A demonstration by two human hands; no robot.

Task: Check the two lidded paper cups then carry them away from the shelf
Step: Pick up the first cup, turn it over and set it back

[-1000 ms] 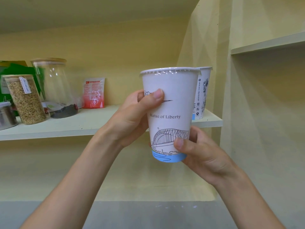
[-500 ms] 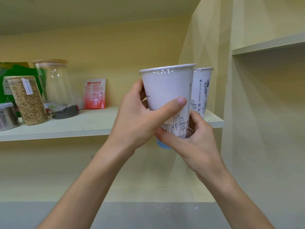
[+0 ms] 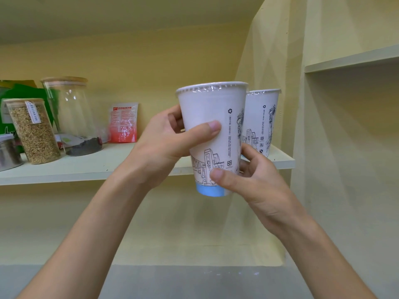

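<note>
A white paper cup (image 3: 211, 108) with a sealed film lid, black line drawings and a blue base is held upright in front of the shelf. My left hand (image 3: 164, 145) grips its middle from the left, thumb across the front. My right hand (image 3: 252, 182) holds its lower right side, thumb near the blue base. A second, matching lidded cup (image 3: 262, 119) stands on the right end of the shelf (image 3: 108, 165), partly hidden behind the held cup.
On the shelf's left stand a glass jar of grain (image 3: 32, 130), a taller glass jar (image 3: 69, 113) with dark contents, a metal tin (image 3: 8, 152), a green package (image 3: 19, 91) and a red packet (image 3: 123, 121). A higher shelf (image 3: 354, 59) juts out at right.
The held cup has been turned in my hands: the "Statue of Liberty" text has rotated away and the recycling marks now face me. My right hand shifted along the cup's lower side.
</note>
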